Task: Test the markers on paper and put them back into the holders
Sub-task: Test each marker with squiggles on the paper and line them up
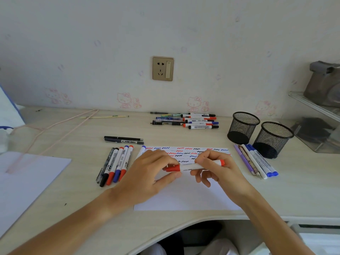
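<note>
A white marker with a red cap (193, 166) lies level between both hands over the test paper (185, 196). My left hand (152, 170) pinches its red cap; my right hand (215, 168) grips the white barrel near its red end. Red, blue and black squiggles cover the paper's top strip. Two black mesh holders (242, 127) (274, 139) stand at the right, both looking empty. Markers lie in groups: several left of the paper (116, 165), several right of it (257, 161), and a pile at the back (185, 120).
Two dark pens (123, 140) lie behind the left group. A second white sheet (27, 183) sits at the left, with a pink cord (55, 126) across it. A clear shelf unit (316, 122) stands at the far right. The desk's curved front edge (184, 223) is near me.
</note>
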